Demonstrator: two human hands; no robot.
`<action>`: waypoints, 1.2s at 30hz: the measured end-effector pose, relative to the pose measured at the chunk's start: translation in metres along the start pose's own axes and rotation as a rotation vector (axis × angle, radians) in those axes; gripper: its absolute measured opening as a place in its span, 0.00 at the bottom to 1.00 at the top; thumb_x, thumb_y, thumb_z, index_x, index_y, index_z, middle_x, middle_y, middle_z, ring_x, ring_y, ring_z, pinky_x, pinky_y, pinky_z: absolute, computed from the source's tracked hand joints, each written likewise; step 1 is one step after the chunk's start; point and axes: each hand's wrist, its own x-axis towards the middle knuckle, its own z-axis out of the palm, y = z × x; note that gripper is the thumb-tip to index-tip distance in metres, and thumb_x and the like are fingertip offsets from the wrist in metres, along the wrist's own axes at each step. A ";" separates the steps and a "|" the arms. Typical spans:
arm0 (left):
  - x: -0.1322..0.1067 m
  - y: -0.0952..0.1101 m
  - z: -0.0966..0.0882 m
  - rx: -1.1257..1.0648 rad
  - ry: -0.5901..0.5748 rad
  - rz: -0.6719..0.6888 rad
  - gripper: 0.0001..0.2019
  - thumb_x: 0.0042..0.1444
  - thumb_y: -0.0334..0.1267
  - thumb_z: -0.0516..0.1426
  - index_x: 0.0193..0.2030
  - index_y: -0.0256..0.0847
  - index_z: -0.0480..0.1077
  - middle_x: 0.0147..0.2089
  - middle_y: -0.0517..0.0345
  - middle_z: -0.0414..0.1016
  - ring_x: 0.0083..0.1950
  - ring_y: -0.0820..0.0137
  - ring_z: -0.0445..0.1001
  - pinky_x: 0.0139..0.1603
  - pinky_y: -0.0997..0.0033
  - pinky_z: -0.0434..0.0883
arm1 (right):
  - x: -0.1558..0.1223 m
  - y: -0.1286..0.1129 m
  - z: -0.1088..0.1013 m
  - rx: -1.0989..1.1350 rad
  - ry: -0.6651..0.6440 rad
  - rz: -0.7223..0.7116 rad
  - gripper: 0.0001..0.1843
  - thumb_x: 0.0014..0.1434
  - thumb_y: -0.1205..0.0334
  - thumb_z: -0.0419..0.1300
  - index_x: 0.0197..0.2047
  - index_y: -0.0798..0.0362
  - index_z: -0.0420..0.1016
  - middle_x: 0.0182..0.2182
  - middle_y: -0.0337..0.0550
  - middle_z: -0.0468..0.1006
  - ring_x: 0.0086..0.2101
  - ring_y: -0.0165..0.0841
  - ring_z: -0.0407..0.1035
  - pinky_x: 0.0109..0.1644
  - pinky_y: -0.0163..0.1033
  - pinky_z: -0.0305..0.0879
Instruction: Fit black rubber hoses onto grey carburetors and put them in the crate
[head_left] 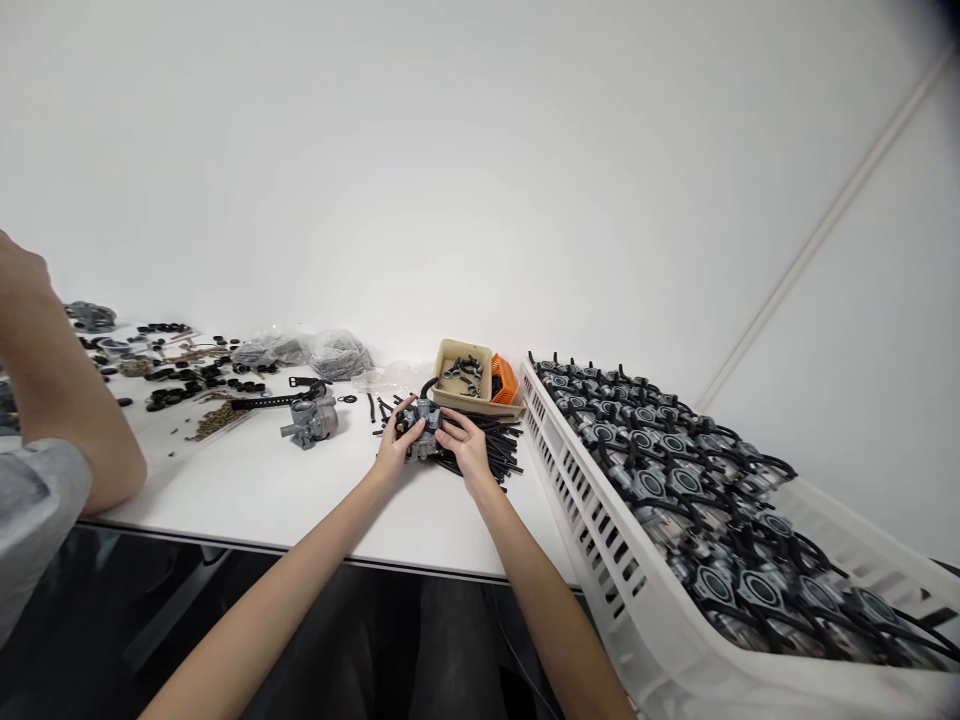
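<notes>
Between my two hands is a grey metal carburetor with a short black hose curving off its top. My left hand grips its left side, thumb across the front. On the opposite side my right hand holds it with the fingers closed around the edge. Many black rubber hoses lie in a pile just behind and right of the held part. A second carburetor rests on the table to the left, next to a black strap.
A white slotted crate packed with carburetors stands at right. Behind my hands are a beige tray and an orange basket. Small parts and plastic bags are spread over the left of the table. Another person's arm leans in at left.
</notes>
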 end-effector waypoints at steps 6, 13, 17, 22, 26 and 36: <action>0.002 0.006 0.000 -0.179 0.004 -0.122 0.29 0.47 0.43 0.63 0.57 0.46 0.63 0.45 0.56 0.76 0.43 0.66 0.76 0.41 0.68 0.73 | 0.000 -0.003 0.001 -0.079 -0.021 -0.103 0.29 0.42 0.54 0.69 0.48 0.53 0.73 0.42 0.49 0.79 0.46 0.41 0.72 0.53 0.46 0.66; -0.004 0.012 0.000 -0.430 -0.153 -0.566 0.24 0.54 0.53 0.54 0.49 0.34 0.69 0.35 0.48 0.79 0.33 0.60 0.78 0.30 0.63 0.74 | 0.001 -0.011 -0.004 -0.083 0.032 -0.179 0.24 0.54 0.47 0.60 0.50 0.51 0.73 0.45 0.46 0.78 0.44 0.38 0.71 0.47 0.41 0.66; -0.009 0.009 0.000 -0.450 -0.342 -0.753 0.24 0.55 0.53 0.52 0.46 0.31 0.70 0.33 0.45 0.79 0.30 0.59 0.78 0.28 0.62 0.74 | 0.000 -0.018 -0.004 0.040 -0.039 -0.154 0.24 0.50 0.48 0.63 0.48 0.51 0.74 0.42 0.46 0.79 0.42 0.39 0.72 0.48 0.43 0.66; -0.012 0.010 -0.002 -0.445 -0.474 -0.808 0.26 0.57 0.54 0.50 0.46 0.31 0.71 0.33 0.43 0.79 0.28 0.60 0.78 0.28 0.62 0.74 | 0.000 -0.019 -0.008 0.048 -0.050 -0.133 0.20 0.43 0.48 0.68 0.36 0.52 0.78 0.29 0.42 0.80 0.32 0.36 0.73 0.45 0.42 0.66; -0.009 0.009 -0.005 -0.411 -0.576 -0.860 0.32 0.57 0.59 0.46 0.47 0.27 0.70 0.32 0.40 0.78 0.27 0.58 0.78 0.20 0.66 0.72 | 0.001 -0.017 -0.009 0.029 -0.029 -0.149 0.21 0.40 0.47 0.69 0.32 0.52 0.76 0.27 0.42 0.78 0.31 0.36 0.72 0.42 0.41 0.66; -0.011 0.012 -0.003 -0.362 -0.479 -0.865 0.31 0.57 0.58 0.45 0.46 0.28 0.70 0.30 0.42 0.79 0.24 0.60 0.77 0.19 0.65 0.72 | 0.000 -0.015 -0.011 0.072 -0.099 -0.156 0.17 0.43 0.48 0.68 0.32 0.51 0.75 0.29 0.41 0.78 0.33 0.36 0.72 0.42 0.41 0.66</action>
